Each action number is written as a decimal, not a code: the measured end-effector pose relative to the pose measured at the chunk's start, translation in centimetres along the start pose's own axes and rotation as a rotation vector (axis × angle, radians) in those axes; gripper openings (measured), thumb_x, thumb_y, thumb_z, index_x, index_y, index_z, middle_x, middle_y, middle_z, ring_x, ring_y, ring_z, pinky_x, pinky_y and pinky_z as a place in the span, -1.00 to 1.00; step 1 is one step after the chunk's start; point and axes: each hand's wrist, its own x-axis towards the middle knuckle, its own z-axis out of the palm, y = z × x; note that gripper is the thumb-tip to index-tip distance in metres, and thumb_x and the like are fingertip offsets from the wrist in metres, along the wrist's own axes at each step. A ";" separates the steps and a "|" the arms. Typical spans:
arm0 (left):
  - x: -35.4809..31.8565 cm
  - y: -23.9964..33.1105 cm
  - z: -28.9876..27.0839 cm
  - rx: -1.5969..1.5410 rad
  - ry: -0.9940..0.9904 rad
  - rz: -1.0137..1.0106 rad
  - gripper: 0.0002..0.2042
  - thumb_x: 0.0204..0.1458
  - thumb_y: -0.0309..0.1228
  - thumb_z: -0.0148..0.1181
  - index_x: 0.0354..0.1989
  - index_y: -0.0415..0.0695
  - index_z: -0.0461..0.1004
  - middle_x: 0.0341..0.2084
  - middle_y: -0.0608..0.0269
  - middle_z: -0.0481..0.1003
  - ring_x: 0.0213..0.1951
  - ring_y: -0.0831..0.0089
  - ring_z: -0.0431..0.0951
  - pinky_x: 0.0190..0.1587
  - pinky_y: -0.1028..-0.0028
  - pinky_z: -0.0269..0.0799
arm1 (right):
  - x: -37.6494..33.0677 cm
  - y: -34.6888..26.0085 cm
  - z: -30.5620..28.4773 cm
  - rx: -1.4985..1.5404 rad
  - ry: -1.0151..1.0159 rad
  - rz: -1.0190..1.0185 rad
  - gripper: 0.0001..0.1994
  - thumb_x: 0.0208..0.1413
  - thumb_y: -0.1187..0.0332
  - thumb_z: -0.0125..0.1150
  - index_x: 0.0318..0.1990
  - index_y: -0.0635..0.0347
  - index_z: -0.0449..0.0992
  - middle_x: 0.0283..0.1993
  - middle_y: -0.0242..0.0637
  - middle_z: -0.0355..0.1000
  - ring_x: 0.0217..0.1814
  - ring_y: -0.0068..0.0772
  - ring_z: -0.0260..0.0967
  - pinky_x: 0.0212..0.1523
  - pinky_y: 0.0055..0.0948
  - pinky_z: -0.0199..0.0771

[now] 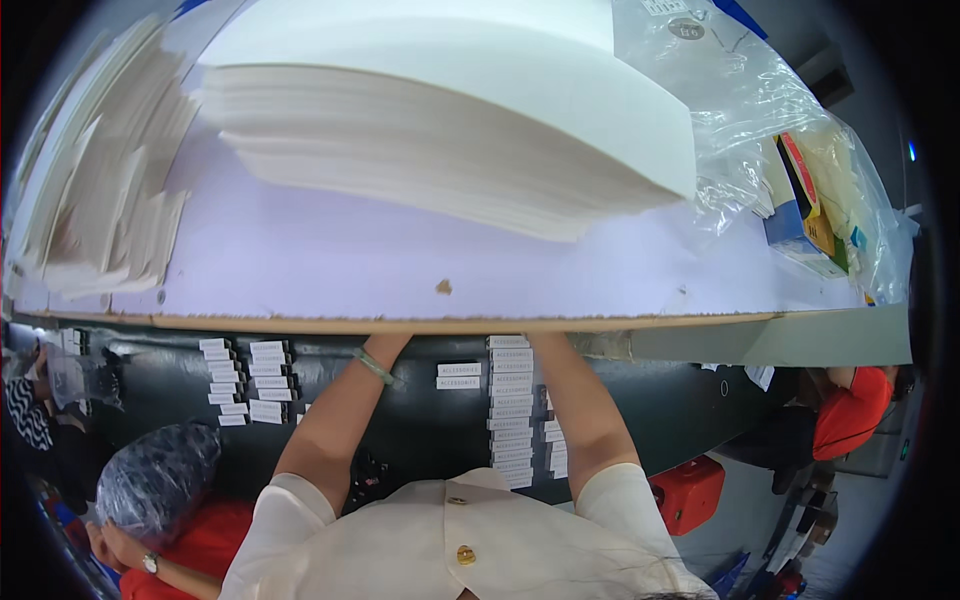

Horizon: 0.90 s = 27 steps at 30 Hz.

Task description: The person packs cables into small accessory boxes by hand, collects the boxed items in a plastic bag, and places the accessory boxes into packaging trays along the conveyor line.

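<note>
Both my forearms reach forward over a dark green table (425, 430) and pass beneath the front edge of a pale shelf (330, 270). That edge hides both my hands, so neither their fingers nor anything in them can be seen. A pale green bangle (375, 366) circles my left wrist. Between my forearms lie two small white-labelled boxes (458, 383). Beside my right forearm (590, 420) runs a long column of similar boxes (512, 412), with a few more partly behind the arm. Two shorter columns of boxes (268, 382) lie left of my left forearm.
On the shelf stand a wide stack of white sheets (430, 150), another stack (110, 190), a clear plastic bag (720, 100) and a blue-yellow carton (805, 235). People in red sit at left and right; a wrapped dark bundle (160, 470) is by the left one. A red stool (690, 495) stands right.
</note>
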 end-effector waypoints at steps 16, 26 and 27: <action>-0.4 -0.3 0.4 -0.108 -0.409 -0.092 -0.67 0.07 -0.26 0.11 -0.07 -0.23 0.46 -0.12 -0.03 0.48 -0.09 0.04 0.46 -0.02 0.20 0.36 | 0.6 6.0 1.2 -0.511 -0.136 -0.297 -0.65 0.10 0.26 0.11 0.03 0.14 0.38 -0.11 0.00 0.46 -0.18 -0.06 0.45 -0.11 -0.09 0.45; 0.3 -0.2 -2.4 -0.158 -0.642 -0.182 -0.64 0.13 -0.21 0.02 -0.05 -0.23 0.46 -0.07 -0.02 0.48 -0.03 0.05 0.45 0.02 0.18 0.34 | 0.2 9.1 1.7 -0.830 -0.257 -0.504 -0.61 0.17 0.23 0.05 0.13 0.11 0.28 -0.10 -0.01 0.45 -0.23 -0.09 0.47 -0.15 -0.05 0.48; 0.3 -0.3 -2.9 -0.159 -0.663 -0.197 -0.64 0.14 -0.21 0.01 -0.05 -0.23 0.46 -0.07 -0.02 0.48 -0.02 0.05 0.44 0.03 0.17 0.34 | 0.1 9.1 1.8 -0.858 -0.273 -0.529 -0.60 0.18 0.23 0.04 0.14 0.11 0.27 -0.10 -0.01 0.45 -0.24 -0.09 0.48 -0.15 -0.05 0.48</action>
